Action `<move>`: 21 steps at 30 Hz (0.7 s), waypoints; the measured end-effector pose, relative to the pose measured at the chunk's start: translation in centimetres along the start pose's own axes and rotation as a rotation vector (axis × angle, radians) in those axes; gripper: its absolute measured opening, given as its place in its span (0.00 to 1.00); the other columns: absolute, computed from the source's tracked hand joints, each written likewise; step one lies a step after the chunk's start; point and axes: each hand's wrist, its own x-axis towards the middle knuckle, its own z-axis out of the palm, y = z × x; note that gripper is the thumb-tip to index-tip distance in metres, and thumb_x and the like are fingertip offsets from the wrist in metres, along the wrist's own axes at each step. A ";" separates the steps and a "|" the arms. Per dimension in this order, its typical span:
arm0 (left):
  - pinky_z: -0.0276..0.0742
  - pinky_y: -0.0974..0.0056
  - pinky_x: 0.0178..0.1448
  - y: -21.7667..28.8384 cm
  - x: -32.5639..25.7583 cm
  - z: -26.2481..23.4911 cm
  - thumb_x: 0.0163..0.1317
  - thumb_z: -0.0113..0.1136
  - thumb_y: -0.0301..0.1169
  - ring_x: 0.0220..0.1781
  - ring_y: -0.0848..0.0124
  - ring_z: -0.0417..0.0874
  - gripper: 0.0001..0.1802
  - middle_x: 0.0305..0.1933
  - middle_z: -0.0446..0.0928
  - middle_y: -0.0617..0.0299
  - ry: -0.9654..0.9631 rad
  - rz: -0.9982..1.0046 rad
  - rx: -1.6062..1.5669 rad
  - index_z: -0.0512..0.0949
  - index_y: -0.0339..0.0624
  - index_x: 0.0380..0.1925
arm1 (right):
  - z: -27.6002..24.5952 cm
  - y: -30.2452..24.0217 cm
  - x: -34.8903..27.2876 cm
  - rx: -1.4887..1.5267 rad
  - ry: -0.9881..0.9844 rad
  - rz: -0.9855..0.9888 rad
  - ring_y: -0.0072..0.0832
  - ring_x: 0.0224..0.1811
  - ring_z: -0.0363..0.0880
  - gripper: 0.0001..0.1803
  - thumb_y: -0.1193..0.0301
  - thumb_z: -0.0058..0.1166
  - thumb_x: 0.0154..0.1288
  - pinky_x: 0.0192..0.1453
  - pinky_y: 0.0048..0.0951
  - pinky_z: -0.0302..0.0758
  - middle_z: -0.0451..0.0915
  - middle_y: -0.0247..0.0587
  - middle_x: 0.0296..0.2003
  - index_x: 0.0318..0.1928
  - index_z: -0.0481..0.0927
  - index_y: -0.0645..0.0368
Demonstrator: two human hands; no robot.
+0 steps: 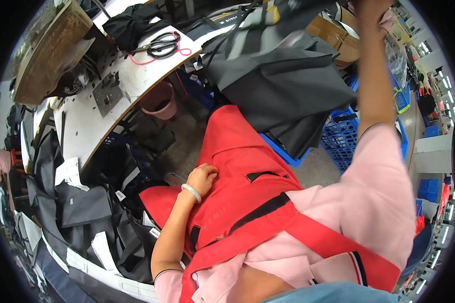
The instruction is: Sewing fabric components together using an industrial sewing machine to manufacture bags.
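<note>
My left hand rests on the red apron over my lap, its fingers curled in and nothing seen in them. A pale bangle circles that wrist. My right arm stretches far forward, and my right hand is blurred and cut by the top edge, its fingers not readable. To its left lies a pile of dark grey fabric pieces, with a smeared dark strap-like piece on top. Whether the right hand touches that piece cannot be made out.
A white worktable on the left holds black-handled scissors with a pink cord, black cloth and a sewing machine. A pink bucket stands below. Blue crates and a cardboard box lie right. Dark bags hang left.
</note>
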 end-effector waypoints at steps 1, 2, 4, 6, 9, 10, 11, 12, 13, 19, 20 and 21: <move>0.76 0.58 0.46 0.1 0.2 0.3 0.58 0.59 0.27 0.40 0.54 0.82 0.08 0.36 0.79 0.50 -0.023 -0.019 -0.014 0.83 0.38 0.37 | -3.7 -0.7 -7.4 0.445 -0.345 0.397 0.36 0.34 0.71 0.10 0.69 0.43 0.72 0.40 0.39 0.70 0.72 0.41 0.31 0.40 0.72 0.64; 0.76 0.58 0.46 -0.1 -0.4 0.5 0.58 0.59 0.27 0.41 0.54 0.82 0.08 0.37 0.79 0.50 -0.018 -0.085 -0.028 0.83 0.38 0.36 | -8.5 -3.6 -14.3 0.933 -0.692 0.823 0.33 0.38 0.68 0.14 0.69 0.34 0.76 0.43 0.36 0.67 0.69 0.40 0.32 0.38 0.73 0.63; 0.76 0.58 0.47 -1.6 -1.4 1.0 0.58 0.59 0.27 0.41 0.54 0.82 0.08 0.37 0.80 0.51 -0.022 -0.080 -0.034 0.83 0.38 0.36 | -17.4 -8.3 -24.4 0.907 -0.817 0.933 0.36 0.35 0.74 0.11 0.69 0.38 0.74 0.44 0.32 0.72 0.72 0.47 0.30 0.37 0.69 0.64; 0.76 0.55 0.49 -2.9 -2.5 1.4 0.57 0.59 0.28 0.42 0.51 0.81 0.08 0.37 0.80 0.49 -0.045 -0.122 -0.051 0.83 0.39 0.35 | -25.5 -10.3 -33.9 0.756 -1.259 1.164 0.31 0.30 0.74 0.14 0.65 0.38 0.75 0.38 0.32 0.71 0.73 0.44 0.31 0.39 0.71 0.62; 0.77 0.57 0.48 -6.2 -4.6 2.2 0.57 0.60 0.28 0.41 0.53 0.82 0.08 0.37 0.81 0.49 0.011 -0.156 -0.108 0.83 0.38 0.35 | -27.2 -12.8 -32.9 0.943 -1.367 1.439 0.20 0.16 0.68 0.16 0.60 0.37 0.77 0.21 0.23 0.67 0.74 0.35 0.29 0.42 0.73 0.58; 0.78 0.59 0.48 -6.6 -4.9 2.4 0.57 0.60 0.27 0.41 0.55 0.84 0.08 0.36 0.82 0.49 0.041 -0.236 -0.177 0.83 0.37 0.35 | -26.4 -12.6 -31.4 0.986 -1.468 1.476 0.20 0.17 0.70 0.16 0.59 0.37 0.77 0.21 0.21 0.67 0.74 0.34 0.30 0.44 0.74 0.58; 0.77 0.60 0.48 -6.2 -4.3 2.2 0.58 0.59 0.27 0.42 0.56 0.84 0.08 0.37 0.82 0.49 0.032 -0.263 -0.217 0.83 0.37 0.35 | -25.7 -11.9 -30.7 1.034 -1.531 1.583 0.20 0.18 0.71 0.17 0.58 0.37 0.77 0.20 0.20 0.67 0.75 0.35 0.31 0.46 0.73 0.59; 0.77 0.60 0.48 -6.2 -3.9 2.4 0.59 0.59 0.27 0.42 0.56 0.84 0.08 0.38 0.82 0.49 0.035 -0.279 -0.212 0.82 0.37 0.36 | -24.9 -11.6 -30.2 1.126 -1.526 1.649 0.20 0.18 0.72 0.19 0.56 0.39 0.77 0.20 0.20 0.67 0.75 0.36 0.33 0.47 0.73 0.59; 0.77 0.60 0.48 -6.4 -3.5 2.6 0.59 0.58 0.27 0.42 0.55 0.83 0.08 0.38 0.82 0.49 0.042 -0.294 -0.209 0.82 0.37 0.37 | -24.1 -11.5 -29.4 1.180 -1.545 1.719 0.23 0.19 0.73 0.20 0.55 0.40 0.76 0.22 0.21 0.71 0.76 0.38 0.31 0.47 0.74 0.60; 0.76 0.59 0.48 -6.2 -3.5 3.1 0.60 0.56 0.27 0.43 0.54 0.82 0.09 0.41 0.81 0.48 0.034 -0.286 -0.127 0.81 0.38 0.38 | -21.3 -11.5 -26.1 1.418 -1.693 1.816 0.24 0.35 0.79 0.22 0.52 0.44 0.74 0.38 0.25 0.74 0.78 0.34 0.45 0.56 0.73 0.55; 0.76 0.59 0.48 -6.4 -3.7 3.2 0.60 0.57 0.27 0.42 0.55 0.82 0.09 0.40 0.81 0.48 0.031 -0.309 -0.157 0.81 0.38 0.38 | -20.9 -11.4 -26.1 1.418 -1.801 1.675 0.23 0.35 0.79 0.22 0.52 0.45 0.73 0.38 0.24 0.74 0.78 0.33 0.45 0.56 0.73 0.54; 0.76 0.59 0.48 -6.5 -3.8 3.2 0.60 0.57 0.27 0.42 0.55 0.82 0.09 0.40 0.81 0.48 0.027 -0.313 -0.158 0.81 0.38 0.38 | -20.5 -11.2 -26.1 1.415 -1.901 1.527 0.22 0.35 0.79 0.22 0.53 0.46 0.73 0.38 0.23 0.74 0.78 0.32 0.45 0.57 0.73 0.53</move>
